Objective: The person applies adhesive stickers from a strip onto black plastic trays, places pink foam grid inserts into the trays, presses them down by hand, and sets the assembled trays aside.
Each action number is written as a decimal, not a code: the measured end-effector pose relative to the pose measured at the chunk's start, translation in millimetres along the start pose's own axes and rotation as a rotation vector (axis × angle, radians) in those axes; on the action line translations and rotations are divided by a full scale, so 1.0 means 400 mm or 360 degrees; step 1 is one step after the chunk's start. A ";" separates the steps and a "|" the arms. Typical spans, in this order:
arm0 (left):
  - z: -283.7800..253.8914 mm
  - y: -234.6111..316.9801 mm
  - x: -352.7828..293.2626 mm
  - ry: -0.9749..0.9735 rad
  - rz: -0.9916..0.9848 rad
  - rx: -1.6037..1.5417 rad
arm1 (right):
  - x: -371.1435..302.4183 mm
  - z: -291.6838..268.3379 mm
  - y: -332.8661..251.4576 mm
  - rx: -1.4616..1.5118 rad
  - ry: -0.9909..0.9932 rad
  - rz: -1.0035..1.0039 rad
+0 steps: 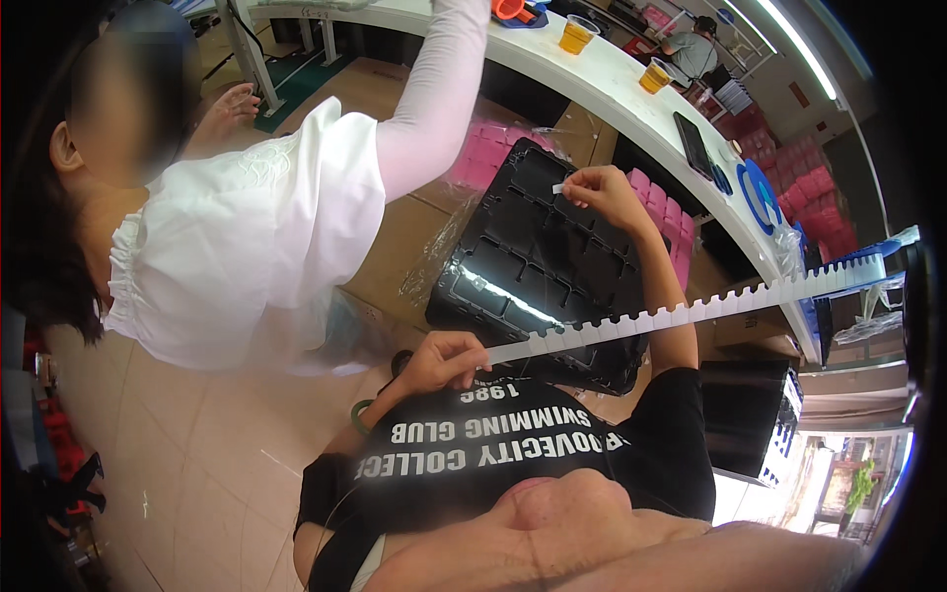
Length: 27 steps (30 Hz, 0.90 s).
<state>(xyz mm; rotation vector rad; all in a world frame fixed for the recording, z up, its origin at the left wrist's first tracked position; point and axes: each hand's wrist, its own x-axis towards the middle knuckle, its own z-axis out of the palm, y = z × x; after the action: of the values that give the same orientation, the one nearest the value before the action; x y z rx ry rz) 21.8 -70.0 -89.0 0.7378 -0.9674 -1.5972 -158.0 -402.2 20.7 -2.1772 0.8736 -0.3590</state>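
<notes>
My left hand [444, 363] is closed in a pinch on one end of a long white strip [691, 308] with a notched upper edge. The strip slants up to the right, passing over my right forearm, to the table's end. Over the far part of a black plastic tray [523, 252], my right hand [600, 193] pinches a small white piece [558, 188], possibly a sticker. The tray is divided into shallow moulded sections and its glossy surface reflects light. Whether the white piece touches the tray, I cannot tell.
A co-worker in white [237, 237] is close on my left, one arm stretched over the white table [631, 109]. On the table are cups of amber liquid [577, 35], a phone [692, 145] and blue tape rolls [758, 195]. Pink trays [493, 153] lie beyond the black one.
</notes>
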 end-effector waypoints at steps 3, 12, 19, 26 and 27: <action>0.002 -0.001 0.001 -0.0008 -0.0049 -0.0008 | 0.131 0.004 0.023 -0.0424 -0.0156 0.0079; 0.016 0.014 -0.025 0.0045 -0.0092 -0.0002 | 0.226 0.020 0.031 -0.0809 -0.0247 -0.0006; 0.006 0.056 0.010 0.0297 -0.0055 -0.0018 | 0.036 -0.043 -0.023 -0.0214 -0.0216 0.0213; -0.031 0.155 0.085 0.0244 -0.0089 -0.0135 | -0.540 -0.149 -0.022 0.0181 -0.0223 0.0753; -0.032 0.179 0.091 0.0211 -0.0039 -0.0114 | -0.614 -0.171 -0.013 -0.0035 -0.0337 0.1057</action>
<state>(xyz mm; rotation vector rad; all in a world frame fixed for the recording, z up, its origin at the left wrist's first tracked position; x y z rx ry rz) 58.0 -114.9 -31.4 0.7978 -0.8038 -1.5752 -368.2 -268.3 75.2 -1.7683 1.4009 0.2052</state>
